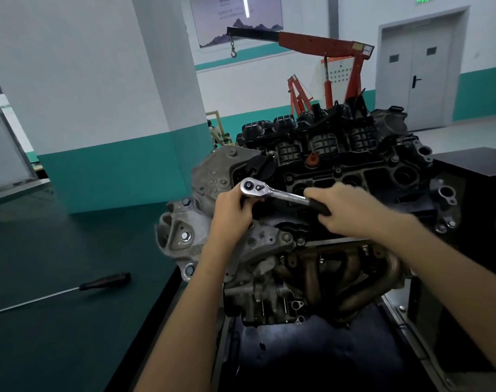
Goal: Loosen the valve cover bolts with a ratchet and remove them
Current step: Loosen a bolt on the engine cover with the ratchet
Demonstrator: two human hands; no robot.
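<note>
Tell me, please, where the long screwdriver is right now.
The screwdriver lies on the green benchtop at lower left in the head view, left of the engine, untouched.

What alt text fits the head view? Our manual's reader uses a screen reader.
Two bare hands work a chrome ratchet on an engine's black valve cover: left hand steadies its head, right hand grips the handle. A screwdriver lies left.
</note>
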